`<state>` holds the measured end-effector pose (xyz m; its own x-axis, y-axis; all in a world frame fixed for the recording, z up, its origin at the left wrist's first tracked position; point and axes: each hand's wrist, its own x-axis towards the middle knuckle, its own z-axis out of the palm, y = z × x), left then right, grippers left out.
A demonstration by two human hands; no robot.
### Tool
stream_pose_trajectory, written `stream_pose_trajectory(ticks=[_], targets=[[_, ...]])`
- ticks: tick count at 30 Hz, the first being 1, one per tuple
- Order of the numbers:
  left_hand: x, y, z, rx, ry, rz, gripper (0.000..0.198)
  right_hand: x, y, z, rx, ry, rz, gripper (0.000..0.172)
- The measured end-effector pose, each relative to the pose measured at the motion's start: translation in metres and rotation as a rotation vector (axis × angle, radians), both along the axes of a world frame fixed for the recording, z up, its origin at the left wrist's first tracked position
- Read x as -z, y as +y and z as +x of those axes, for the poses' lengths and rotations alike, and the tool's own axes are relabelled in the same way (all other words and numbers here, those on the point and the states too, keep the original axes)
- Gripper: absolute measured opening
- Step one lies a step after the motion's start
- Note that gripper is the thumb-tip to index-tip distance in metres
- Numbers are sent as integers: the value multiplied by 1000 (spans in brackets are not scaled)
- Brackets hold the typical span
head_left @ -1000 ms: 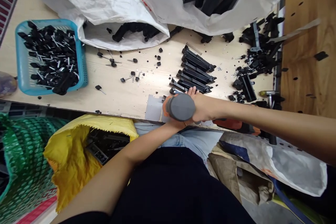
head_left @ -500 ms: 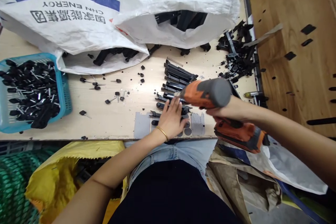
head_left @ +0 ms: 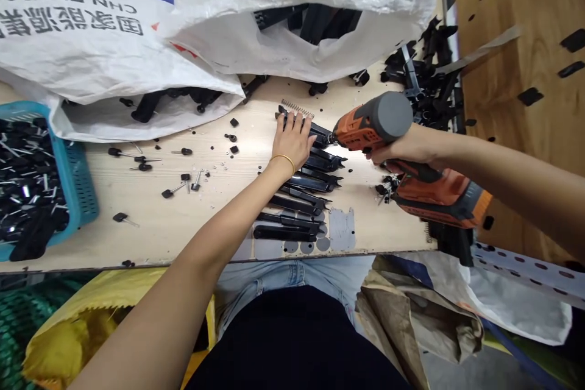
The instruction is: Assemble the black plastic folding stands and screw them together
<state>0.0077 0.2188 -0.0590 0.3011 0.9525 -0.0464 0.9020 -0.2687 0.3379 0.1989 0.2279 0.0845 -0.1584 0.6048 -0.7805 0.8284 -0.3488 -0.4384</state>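
Note:
My right hand (head_left: 402, 147) is closed round the grip of an orange and grey cordless drill (head_left: 384, 125), whose nose points left at the far end of a row of long black plastic parts (head_left: 297, 201) laid on the wooden table (head_left: 183, 219). My left hand (head_left: 292, 139), with a gold bangle at the wrist, lies flat with fingers stretched on the farthest parts of that row, just left of the drill's tip. A small metal spring (head_left: 297, 108) lies beyond my fingertips.
Two big white sacks (head_left: 137, 30) holding black parts fill the far side. A blue basket (head_left: 77, 183) of black-headed pins stands at left, with loose pins (head_left: 178, 180) scattered beside it. A heap of black parts (head_left: 425, 79) sits at right. A yellow bag (head_left: 68, 341) hangs below the near edge.
Both hands have moved away from me along the row of black parts: the left hand now presses the far end and the drill has followed it there. The view has shifted forward.

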Motion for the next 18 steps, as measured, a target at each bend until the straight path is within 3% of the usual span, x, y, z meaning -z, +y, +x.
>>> stream_pose_trajectory(ticks=[7,11,18], targets=[[-1,3,-4,27,-10,-34,57,-3,6,-16,-127,-42,25,25],[-2,1,-9,27,16,-23,59,-8,-19,-11,-86,34,109,22],[-4,-2,-9,4,20,-21,60,-21,-57,-1,50,-13,-69,22]])
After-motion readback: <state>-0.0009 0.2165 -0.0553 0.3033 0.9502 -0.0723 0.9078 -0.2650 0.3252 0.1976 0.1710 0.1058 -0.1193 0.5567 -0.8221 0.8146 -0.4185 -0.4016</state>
